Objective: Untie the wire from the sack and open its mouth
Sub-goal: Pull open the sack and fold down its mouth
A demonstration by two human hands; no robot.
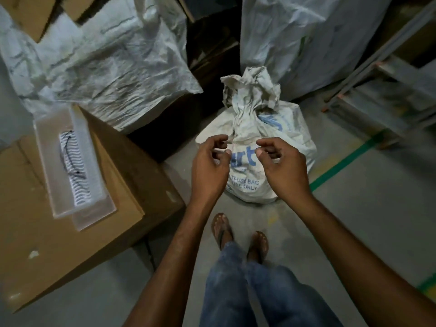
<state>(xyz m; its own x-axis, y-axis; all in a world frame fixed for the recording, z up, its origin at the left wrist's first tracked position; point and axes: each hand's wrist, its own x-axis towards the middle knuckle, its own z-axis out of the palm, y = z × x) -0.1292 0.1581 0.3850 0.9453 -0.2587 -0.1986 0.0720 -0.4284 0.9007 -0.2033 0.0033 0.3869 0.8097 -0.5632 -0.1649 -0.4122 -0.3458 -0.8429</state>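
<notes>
The sack [257,147] is standing upright on the grey floor [354,220] just ahead of the person's feet, its crumpled neck gathered and its mouth closed. The left hand [210,166] and right hand [283,171] are hovering side by side above the sack's front, fingers curled inward, holding nothing that can be made out. The wire is not discernible at the neck.

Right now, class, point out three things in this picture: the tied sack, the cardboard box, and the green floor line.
sack [250,185]: head view, on its printed front below the hands.
cardboard box [122,185]: head view, on its bare brown top.
green floor line [342,165]: head view, on the stripe right of the sack.
</notes>
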